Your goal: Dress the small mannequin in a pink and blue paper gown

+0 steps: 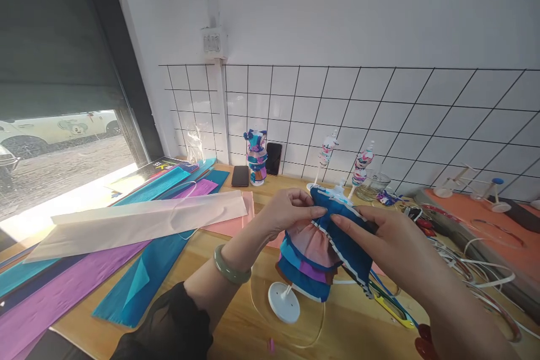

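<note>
A small tiered dress [310, 253] in pink, purple and blue is on a stand with a round white base [284, 302], tilted towards me. Across its upper part lies a dark blue strip [348, 236] with a white zigzag edge; whether it is paper or cloth I cannot tell. My left hand [291, 211] pinches the strip near its left end between thumb and fingers. On the other side my right hand [379, 230] grips it, thumb pressed on the front. The strip's free end hangs down below my right hand. White and light blue material [335, 196] shows above the strip.
Long coloured sheets [143, 219] cover the table's left side. Behind are a small dressed figure [257, 157], phones [240, 176], two wrapped stands [363, 163] and a glass bowl [373, 184]. Yellow-handled scissors [394, 309] and tangled cords [459, 270] lie at the right.
</note>
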The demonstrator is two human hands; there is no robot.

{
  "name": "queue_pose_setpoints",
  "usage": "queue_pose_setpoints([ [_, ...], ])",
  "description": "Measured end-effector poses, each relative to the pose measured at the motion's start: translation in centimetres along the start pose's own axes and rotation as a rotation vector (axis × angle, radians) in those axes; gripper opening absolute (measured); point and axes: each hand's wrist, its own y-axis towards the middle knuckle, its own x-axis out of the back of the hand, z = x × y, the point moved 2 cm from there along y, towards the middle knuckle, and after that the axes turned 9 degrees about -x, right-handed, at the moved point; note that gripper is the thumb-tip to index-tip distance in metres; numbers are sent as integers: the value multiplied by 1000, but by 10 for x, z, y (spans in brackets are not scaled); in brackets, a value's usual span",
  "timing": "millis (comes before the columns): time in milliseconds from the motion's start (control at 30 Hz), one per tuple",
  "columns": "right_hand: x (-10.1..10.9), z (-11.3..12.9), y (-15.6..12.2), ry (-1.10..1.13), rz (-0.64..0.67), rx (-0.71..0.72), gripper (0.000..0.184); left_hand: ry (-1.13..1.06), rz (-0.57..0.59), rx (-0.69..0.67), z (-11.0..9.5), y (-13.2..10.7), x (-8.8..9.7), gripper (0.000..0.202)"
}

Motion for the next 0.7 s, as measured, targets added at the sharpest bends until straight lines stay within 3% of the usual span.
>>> queue_pose_setpoints([
  [433, 2, -4, 0, 235, 203, 53, 32, 31, 31, -46, -5, -2, -1, 36],
  [700, 5, -7, -3, 230, 269, 43, 37, 82, 16, -66, -5, -2, -1, 37],
])
